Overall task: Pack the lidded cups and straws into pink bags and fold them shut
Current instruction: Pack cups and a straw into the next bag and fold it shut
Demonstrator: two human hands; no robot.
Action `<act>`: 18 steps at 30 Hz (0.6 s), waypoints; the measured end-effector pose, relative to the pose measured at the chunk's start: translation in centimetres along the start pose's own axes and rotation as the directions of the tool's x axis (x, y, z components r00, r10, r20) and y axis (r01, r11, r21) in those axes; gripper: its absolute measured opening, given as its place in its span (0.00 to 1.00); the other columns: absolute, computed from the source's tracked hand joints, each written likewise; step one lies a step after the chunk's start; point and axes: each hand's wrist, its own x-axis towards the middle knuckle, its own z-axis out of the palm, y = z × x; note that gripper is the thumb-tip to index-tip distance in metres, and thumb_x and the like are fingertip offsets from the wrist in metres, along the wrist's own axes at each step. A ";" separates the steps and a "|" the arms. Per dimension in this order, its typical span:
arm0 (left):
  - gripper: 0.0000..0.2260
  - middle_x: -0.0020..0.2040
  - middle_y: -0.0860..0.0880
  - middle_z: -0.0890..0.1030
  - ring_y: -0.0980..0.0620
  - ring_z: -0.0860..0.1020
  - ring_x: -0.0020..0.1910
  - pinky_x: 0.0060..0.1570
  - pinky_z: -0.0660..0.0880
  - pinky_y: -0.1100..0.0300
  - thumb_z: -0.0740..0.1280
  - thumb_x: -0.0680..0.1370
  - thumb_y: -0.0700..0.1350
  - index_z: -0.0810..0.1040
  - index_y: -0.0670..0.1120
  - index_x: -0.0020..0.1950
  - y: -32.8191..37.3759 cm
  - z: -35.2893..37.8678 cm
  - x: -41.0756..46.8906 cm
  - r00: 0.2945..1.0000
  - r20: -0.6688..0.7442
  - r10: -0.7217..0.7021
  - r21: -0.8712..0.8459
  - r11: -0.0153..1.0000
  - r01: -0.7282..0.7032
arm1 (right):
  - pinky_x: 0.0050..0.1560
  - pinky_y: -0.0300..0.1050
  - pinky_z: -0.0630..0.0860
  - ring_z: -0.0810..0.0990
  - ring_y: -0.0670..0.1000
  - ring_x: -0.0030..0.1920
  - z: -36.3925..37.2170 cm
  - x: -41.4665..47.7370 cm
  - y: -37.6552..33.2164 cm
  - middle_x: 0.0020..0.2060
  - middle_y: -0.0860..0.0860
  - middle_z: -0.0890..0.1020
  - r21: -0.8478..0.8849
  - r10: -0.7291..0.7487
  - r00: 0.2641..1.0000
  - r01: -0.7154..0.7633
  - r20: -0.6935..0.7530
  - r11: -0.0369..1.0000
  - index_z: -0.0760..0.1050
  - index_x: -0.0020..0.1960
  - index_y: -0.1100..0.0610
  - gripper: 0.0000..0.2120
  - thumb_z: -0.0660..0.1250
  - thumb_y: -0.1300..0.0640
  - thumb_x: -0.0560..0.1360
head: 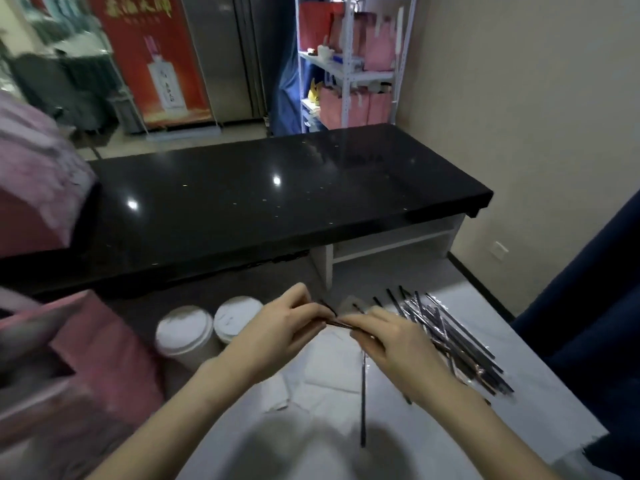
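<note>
I see L hand (284,329) & R hand (393,344) close together, both pinching a dark straw (341,324) above the white table (519,427). Straw pile (453,344) lies just R of them. Two lidded cups (185,332) stand to the L, beside the pink bag (90,355). Red banner (152,60) txt too blurred to read.

Dim room; two ceiling-light glints on the glossy black counter (242,202); left edge smeared with motion blur, wide-angle bending.

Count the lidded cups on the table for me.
2. The left cup stands next to the pink bag; the right cup stands beside it, by the left hand. Others may be hidden in the bag.
</note>
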 end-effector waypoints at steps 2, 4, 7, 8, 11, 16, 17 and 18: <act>0.13 0.46 0.55 0.68 0.62 0.71 0.40 0.40 0.67 0.72 0.61 0.80 0.52 0.81 0.51 0.58 0.0 -3.3 -2.8 0.996 -0.082 -0.039 -0.001 0.999 0.039 | 0.42 0.47 0.74 0.77 0.48 0.44 0.5 1.5 -3.8 0.44 0.45 0.76 0.017 -0.083 0.997 0.083 0.002 0.996 0.76 0.63 0.43 0.14 0.64 0.53 0.79; 0.11 0.46 0.54 0.70 0.60 0.72 0.41 0.40 0.68 0.71 0.63 0.79 0.51 0.82 0.50 0.57 -0.2 -7.0 -6.3 0.979 -0.182 -0.089 0.002 0.996 0.091 | 0.40 0.46 0.74 0.76 0.46 0.41 1.4 2.9 -8.0 0.44 0.44 0.75 0.073 -0.182 0.983 0.180 0.020 0.981 0.76 0.63 0.44 0.14 0.64 0.53 0.79; 0.08 0.45 0.51 0.74 0.58 0.74 0.41 0.40 0.70 0.69 0.68 0.77 0.45 0.84 0.47 0.53 -0.7 -12.2 -11.6 0.928 -0.344 -0.147 0.037 0.985 0.170 | 0.43 0.42 0.75 0.75 0.43 0.44 3.1 5.1 -14.2 0.46 0.40 0.74 0.162 -0.322 0.945 0.310 0.054 0.937 0.75 0.63 0.45 0.13 0.63 0.53 0.79; 0.07 0.45 0.51 0.75 0.58 0.75 0.41 0.40 0.70 0.68 0.69 0.76 0.44 0.84 0.46 0.51 -0.9 -13.8 -13.4 0.903 -0.395 -0.166 0.047 0.979 0.200 | 0.45 0.42 0.76 0.76 0.42 0.45 3.8 5.8 -16.1 0.47 0.40 0.74 0.182 -0.364 0.929 0.348 0.064 0.920 0.76 0.63 0.46 0.13 0.62 0.53 0.79; 0.06 0.44 0.53 0.77 0.58 0.77 0.42 0.42 0.73 0.67 0.73 0.73 0.41 0.84 0.46 0.50 -1.6 -17.8 -18.7 0.821 -0.530 -0.211 0.060 0.957 0.285 | 0.50 0.47 0.76 0.77 0.43 0.50 5.7 7.9 -21.7 0.50 0.41 0.77 0.200 -0.471 0.876 0.445 0.104 0.873 0.78 0.61 0.47 0.12 0.64 0.55 0.79; 0.23 0.53 0.59 0.79 0.60 0.78 0.53 0.52 0.71 0.71 0.77 0.70 0.40 0.77 0.54 0.62 -4.3 -22.1 -27.4 0.604 -0.691 -0.398 -0.071 0.868 0.491 | 0.52 0.44 0.76 0.80 0.48 0.48 7.0 11.1 -29.6 0.47 0.50 0.80 0.285 -0.554 0.831 0.521 0.044 0.805 0.82 0.56 0.57 0.11 0.67 0.65 0.76; 0.25 0.55 0.60 0.79 0.61 0.77 0.55 0.55 0.71 0.69 0.77 0.69 0.40 0.76 0.56 0.62 -5.0 -22.6 -29.1 0.560 -0.679 -0.475 -0.126 0.826 0.549 | 0.52 0.41 0.76 0.80 0.46 0.47 7.3 11.6 -30.8 0.47 0.50 0.81 0.333 -0.544 0.839 0.506 0.024 0.795 0.82 0.55 0.57 0.11 0.67 0.66 0.76; 0.25 0.56 0.61 0.78 0.62 0.75 0.58 0.58 0.71 0.66 0.77 0.69 0.41 0.75 0.58 0.62 -5.7 -23.0 -30.8 0.541 -0.637 -0.550 -0.164 0.782 0.602 | 0.52 0.38 0.75 0.80 0.44 0.47 7.7 11.9 -32.1 0.46 0.49 0.81 0.390 -0.532 0.847 0.485 0.014 0.783 0.82 0.55 0.57 0.11 0.68 0.66 0.75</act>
